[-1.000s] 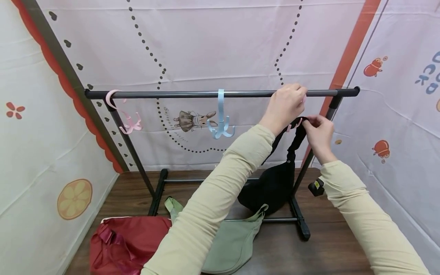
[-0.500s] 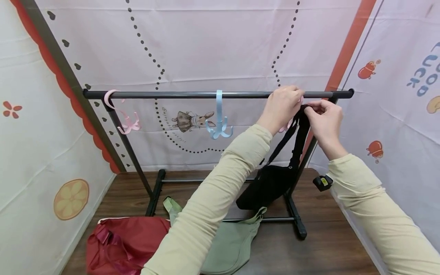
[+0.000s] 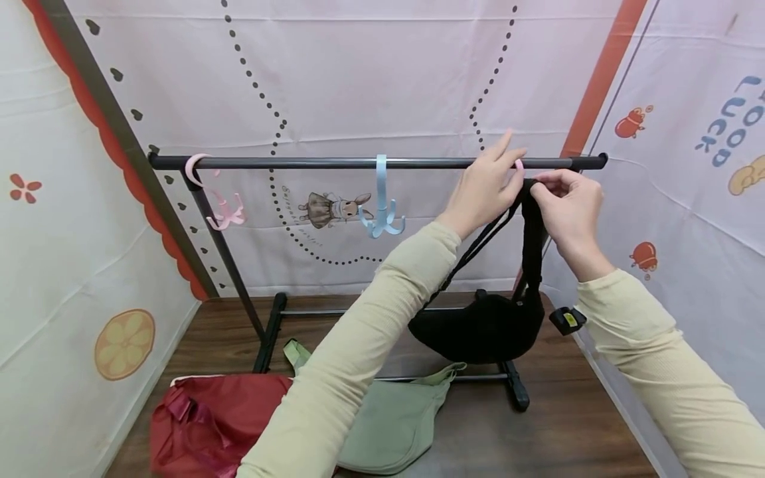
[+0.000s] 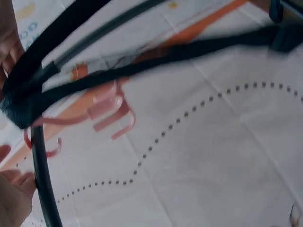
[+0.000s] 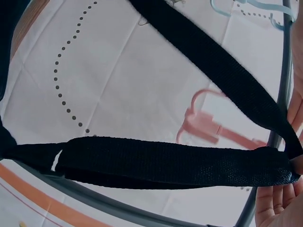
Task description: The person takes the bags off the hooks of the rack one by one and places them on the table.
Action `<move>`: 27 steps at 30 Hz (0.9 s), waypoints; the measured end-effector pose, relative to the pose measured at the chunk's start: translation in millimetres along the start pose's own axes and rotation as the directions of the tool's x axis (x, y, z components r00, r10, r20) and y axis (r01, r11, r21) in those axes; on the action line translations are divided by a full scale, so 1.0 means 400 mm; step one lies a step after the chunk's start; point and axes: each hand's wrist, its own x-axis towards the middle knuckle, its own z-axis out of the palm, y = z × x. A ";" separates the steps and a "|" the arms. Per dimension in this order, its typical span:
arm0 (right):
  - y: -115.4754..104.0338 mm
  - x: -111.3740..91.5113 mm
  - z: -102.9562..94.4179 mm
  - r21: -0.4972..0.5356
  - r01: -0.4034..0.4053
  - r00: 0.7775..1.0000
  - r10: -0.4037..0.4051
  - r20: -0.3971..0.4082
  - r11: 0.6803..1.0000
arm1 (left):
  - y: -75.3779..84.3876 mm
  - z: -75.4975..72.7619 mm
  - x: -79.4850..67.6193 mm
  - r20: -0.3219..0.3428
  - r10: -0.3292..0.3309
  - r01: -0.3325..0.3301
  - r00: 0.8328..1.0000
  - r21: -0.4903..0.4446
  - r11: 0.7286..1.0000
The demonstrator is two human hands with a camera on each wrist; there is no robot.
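My right hand (image 3: 570, 212) pinches the top of the strap (image 3: 532, 232) of a black sling bag (image 3: 481, 328), close under the right part of the black rail (image 3: 299, 163). The bag hangs from that strap in front of the rack's right leg. My left hand (image 3: 487, 182) is at the rail with its fingers spread, beside the top of a pink multi-prong hook (image 4: 109, 106). That hook's prongs are mostly hidden in the head view. In the right wrist view, both strap runs meet at my right fingers (image 5: 279, 196), and the pink hook (image 5: 203, 125) shows between them.
Another pink hook (image 3: 227, 211) hangs at the rail's left end, and a light blue hook (image 3: 381, 212) near its middle. A red bag (image 3: 221, 418) and a pale green bag (image 3: 388, 425) lie on the wooden table (image 3: 556, 425) at the front. Patterned cloth (image 3: 382, 79) surrounds the rack.
My right hand has raised the strap off the hook's prongs toward the rail and moved slightly right, the black bag swinging with it. My left hand's fingers have loosened from their curl and spread.
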 end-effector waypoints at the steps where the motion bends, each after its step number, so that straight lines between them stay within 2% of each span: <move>1: -0.003 -0.003 0.002 0.005 0.005 1.000 -0.005 0.002 1.000 | -0.001 0.002 -0.015 -0.020 0.005 -0.005 1.000 -0.015 1.000; 4: -0.007 -0.007 0.001 0.005 0.015 1.000 -0.015 0.006 1.000 | -0.005 0.014 -0.067 -0.095 0.055 -0.057 0.994 -0.027 0.998; 6: -0.012 -0.011 0.000 -0.004 0.023 1.000 -0.023 0.013 1.000 | -0.012 0.026 -0.112 -0.167 0.087 -0.094 0.982 -0.036 0.995; 9: -0.020 -0.016 -0.002 -0.011 0.028 0.999 -0.028 0.018 1.000 | -0.028 0.045 -0.191 -0.199 0.091 -0.108 0.976 -0.077 0.991; 11: -0.027 -0.017 -0.004 -0.003 0.026 0.999 -0.026 0.020 1.000 | -0.044 0.062 -0.246 -0.193 0.061 -0.082 0.979 -0.107 0.991; 13: -0.036 -0.017 -0.007 0.010 0.023 1.000 -0.023 0.021 1.000 | -0.062 0.081 -0.304 -0.164 0.000 -0.025 0.986 -0.151 0.988; 15: -0.044 -0.017 -0.009 0.026 0.016 1.000 -0.016 0.019 1.000 | -0.082 0.106 -0.363 -0.135 -0.085 0.058 0.987 -0.192 0.980; 17: -0.052 -0.017 -0.010 0.043 0.010 1.000 -0.011 0.020 0.999 | -0.100 0.133 -0.421 -0.097 -0.192 0.166 0.977 -0.232 0.958; 19: -0.059 -0.018 -0.010 0.058 0.002 1.000 -0.003 0.024 0.998 | -0.117 0.161 -0.475 -0.049 -0.314 0.290 0.948 -0.274 0.917; 21: -0.065 -0.020 -0.011 0.065 -0.004 1.000 0.002 0.029 0.998 | -0.133 0.189 -0.526 0.004 -0.441 0.421 0.897 -0.309 0.853; 24: -0.075 -0.019 -0.011 0.094 -0.005 1.000 0.002 0.029 0.996 | -0.155 0.224 -0.591 0.083 -0.598 0.579 0.797 -0.383 0.719; 26: -0.083 -0.017 -0.011 0.119 0.004 1.000 -0.006 0.019 0.993 | -0.168 0.245 -0.628 0.143 -0.669 0.650 0.729 -0.451 0.612; 27: -0.087 -0.016 -0.012 0.131 0.009 1.000 -0.011 0.014 0.991 | -0.174 0.255 -0.644 0.167 -0.693 0.670 0.702 -0.487 0.561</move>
